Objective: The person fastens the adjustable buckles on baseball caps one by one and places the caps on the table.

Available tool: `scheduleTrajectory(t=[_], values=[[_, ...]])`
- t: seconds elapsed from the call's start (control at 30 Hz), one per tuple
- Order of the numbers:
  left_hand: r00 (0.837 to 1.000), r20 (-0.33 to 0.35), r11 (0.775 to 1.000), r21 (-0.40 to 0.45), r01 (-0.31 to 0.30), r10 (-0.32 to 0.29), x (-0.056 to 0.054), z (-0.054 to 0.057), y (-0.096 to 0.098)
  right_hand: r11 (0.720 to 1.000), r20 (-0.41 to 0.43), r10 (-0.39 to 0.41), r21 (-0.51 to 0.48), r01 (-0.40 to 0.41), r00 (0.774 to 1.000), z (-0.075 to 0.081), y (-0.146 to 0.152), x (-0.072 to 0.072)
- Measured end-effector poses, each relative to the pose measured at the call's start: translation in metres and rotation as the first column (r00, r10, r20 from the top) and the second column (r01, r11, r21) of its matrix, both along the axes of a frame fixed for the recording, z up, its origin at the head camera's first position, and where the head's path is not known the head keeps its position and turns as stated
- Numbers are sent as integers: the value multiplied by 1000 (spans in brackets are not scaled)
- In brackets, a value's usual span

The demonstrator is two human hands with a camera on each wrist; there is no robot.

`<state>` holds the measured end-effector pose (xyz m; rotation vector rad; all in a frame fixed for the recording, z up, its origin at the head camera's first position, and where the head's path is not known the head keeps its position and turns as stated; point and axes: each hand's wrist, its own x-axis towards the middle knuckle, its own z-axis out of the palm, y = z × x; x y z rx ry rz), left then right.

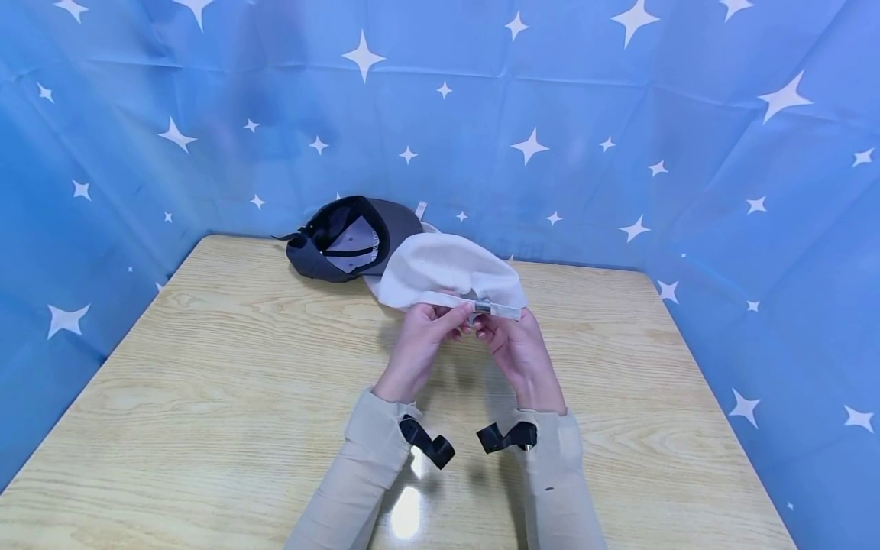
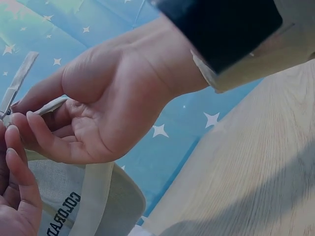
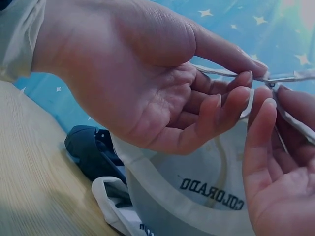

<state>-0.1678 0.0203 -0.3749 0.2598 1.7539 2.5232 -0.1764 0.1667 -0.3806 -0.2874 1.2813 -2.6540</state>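
Observation:
Both hands hold a white cap [image 1: 447, 263] up over the table by its back strap [image 1: 507, 312]. A small metal buckle [image 1: 483, 306] sits on that strap. My left hand [image 1: 417, 344] pinches the strap just left of the buckle, thumb on top. On the other side, my right hand [image 1: 520, 353] pinches it between thumb and fingers, the fingertips of both hands nearly meeting. The right wrist view looks into the cap, where dark COLORADO lettering [image 3: 211, 193] shows reversed. A strip of strap [image 2: 22, 73] sticks up past the left fingertips in the left wrist view.
A dark grey cap [image 1: 402, 221] lies inside-up at the back of the wooden table [image 1: 241, 367]. Another white cap [image 3: 109, 189] lies beside it, mostly hidden behind the held one. A blue star-printed cloth [image 1: 467, 114] hangs round the table's back and sides.

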Motion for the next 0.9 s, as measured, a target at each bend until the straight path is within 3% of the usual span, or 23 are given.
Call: scheduleTrajectory(t=[0.3, 0.53, 0.9], values=[[1000, 15, 1000, 17, 3, -3, 0, -1, -1, 1000, -22, 4, -15, -5, 1000, 1, 0, 0], [999, 39, 993, 110, 29, -33, -1, -1, -5, 998, -18, 19, -60, -21, 1000, 2, 4, 1], [999, 42, 989, 144, -24, 18, -2, -1, -10, 989, -39, 45, -138, -50, 998, 0, 7, 0]])
